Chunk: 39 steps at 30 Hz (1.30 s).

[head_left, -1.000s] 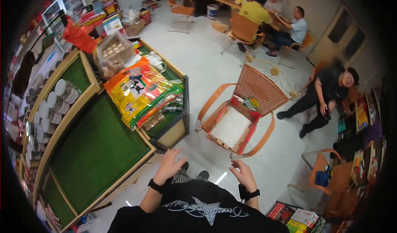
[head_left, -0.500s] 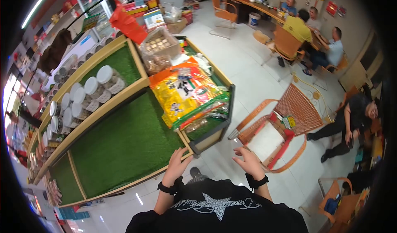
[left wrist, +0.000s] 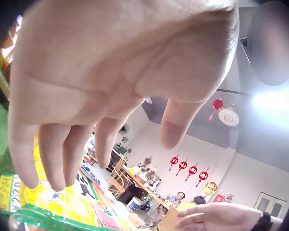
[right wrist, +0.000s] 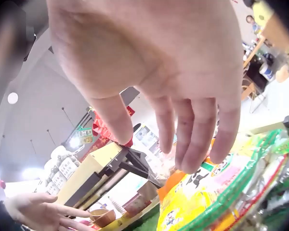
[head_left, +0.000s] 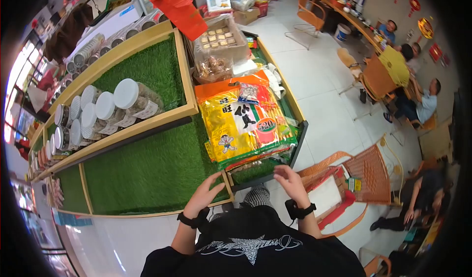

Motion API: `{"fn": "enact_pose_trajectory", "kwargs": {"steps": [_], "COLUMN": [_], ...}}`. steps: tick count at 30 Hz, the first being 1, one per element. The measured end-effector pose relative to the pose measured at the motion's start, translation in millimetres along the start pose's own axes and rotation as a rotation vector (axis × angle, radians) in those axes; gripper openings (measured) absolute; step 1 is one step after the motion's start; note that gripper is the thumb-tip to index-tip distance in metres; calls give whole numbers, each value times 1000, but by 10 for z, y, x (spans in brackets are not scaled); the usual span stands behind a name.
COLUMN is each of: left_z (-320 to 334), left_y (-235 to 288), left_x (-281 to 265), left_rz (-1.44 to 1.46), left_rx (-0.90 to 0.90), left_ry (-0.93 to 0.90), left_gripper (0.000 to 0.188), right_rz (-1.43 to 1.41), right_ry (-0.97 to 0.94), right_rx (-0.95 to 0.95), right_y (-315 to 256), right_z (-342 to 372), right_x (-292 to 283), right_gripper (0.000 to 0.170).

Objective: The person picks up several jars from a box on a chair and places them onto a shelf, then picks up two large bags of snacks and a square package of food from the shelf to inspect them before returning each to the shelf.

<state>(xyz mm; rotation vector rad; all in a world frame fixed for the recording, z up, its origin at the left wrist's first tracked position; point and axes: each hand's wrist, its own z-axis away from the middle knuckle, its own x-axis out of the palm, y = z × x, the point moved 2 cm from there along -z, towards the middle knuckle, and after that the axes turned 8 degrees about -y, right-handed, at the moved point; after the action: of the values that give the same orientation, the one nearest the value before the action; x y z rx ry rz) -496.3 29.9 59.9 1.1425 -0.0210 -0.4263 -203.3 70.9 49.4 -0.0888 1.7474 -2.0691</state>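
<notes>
Both hands hover apart in front of the person's body, fingers loosely spread and holding nothing. In the head view the left hand [head_left: 202, 197] is over the front edge of a display stand lined with green turf [head_left: 142, 171]. Over the stand's near right corner is the right hand [head_left: 293, 184]. Just beyond them lies a big yellow and orange snack bag [head_left: 223, 129], flat on the stand, with a small packet [head_left: 249, 93] on top. In the right wrist view, the fingers [right wrist: 197, 149] overlap the bag from above.
Left of the bag, white-lidded jars [head_left: 126, 94] line a raised wooden-edged shelf. A clear plastic tub [head_left: 236, 46] and a red bag [head_left: 179, 9] sit behind it. At the right stands a wicker chair [head_left: 369, 171] holding an open box [head_left: 327, 196]. Several people sit farther off.
The view has turned right to left, bringing the stand and snack bag in front of the person, nearer the hands. The wicker chair has shifted to the right side. Both hands stay empty.
</notes>
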Motion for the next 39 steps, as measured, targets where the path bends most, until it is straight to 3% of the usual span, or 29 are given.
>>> {"fn": "enact_pose_trajectory", "kwargs": {"steps": [1,5,7,8,9,11,13,14,15,17,18,19,20,23,24,25,26,27,29,30,31,33,37,38,39], "left_z": [-192,-1335,-2017,-2348,-2861,-3333,-3593,-3701,-3725,-3261,-3257,-3034,-2786,-2201,-1921,-1666,-1458,-1263,-913,-577,-355,40,871,1221,1438], "left_y": [-2,389,666,777,564,619,500,356,220,392,37,29,-56,-512,-448,-477,-596,-732,-1066,-784,-660,-562,-349,-495,-553], "left_x": [18,0,-30,-57,-47,-108,-3,68,131,153,247,258,340,581,572,627,690,768,985,924,970,1068,1252,1476,1584], "left_rz": [135,209,239,268,355,46,-66,-171,-280,-260,-209,152,41,175,263,335,351,365,392,449,445,746,516,624,630], "left_rx": [14,140,175,168,287,322,170,151,129,2,47,-163,-61,-106,-203,-123,-190,-255,-135,-236,-231,-62,25,183,181], "left_ry": [-14,31,77,152,276,502,575,583,593,585,705,611,744,544,320,293,293,289,471,451,476,580,784,907,940], "left_gripper": [54,51,47,45,47,52,58,59,61,58,54,48,42,28,31,35,36,36,43,42,42,38,44,49,49], "right_rz": [-186,-267,-180,37,252,369,479,373,525,207,192,181,177,219,154,93,31,33,-223,-259,-255,-173,36,-20,-75], "right_ry": [-2,15,-16,13,43,84,-118,-189,-117,-214,-270,-332,-368,-480,-519,-547,-617,-649,-826,-960,-980,-1179,-1348,-1397,-1388], "right_rx": [18,-19,-82,-151,-228,-353,-167,-258,-398,-306,-266,-230,-182,-140,-65,15,29,12,400,418,402,335,67,25,38], "right_y": [27,192,171,101,69,307,521,694,751,765,793,812,670,914,832,721,869,660,320,273,233,164,-274,-200,-542], "right_z": [-240,-1512,-2178,-2463,-2725,-3189,-3465,-3513,-3462,-3248,-3094,-2952,-2736,-2257,-2101,-1932,-1849,-1764,-1513,-1475,-1435,-1268,-670,-378,-29], "right_x": [-85,-415,-477,-490,-477,-376,-276,-198,-159,-125,-112,-104,-89,74,155,212,285,378,540,607,698,935,1313,1543,1618], "right_gripper": [34,48,59,60,61,60,57,53,50,48,45,43,36,19,21,24,35,35,45,50,50,43,32,28,26]}}
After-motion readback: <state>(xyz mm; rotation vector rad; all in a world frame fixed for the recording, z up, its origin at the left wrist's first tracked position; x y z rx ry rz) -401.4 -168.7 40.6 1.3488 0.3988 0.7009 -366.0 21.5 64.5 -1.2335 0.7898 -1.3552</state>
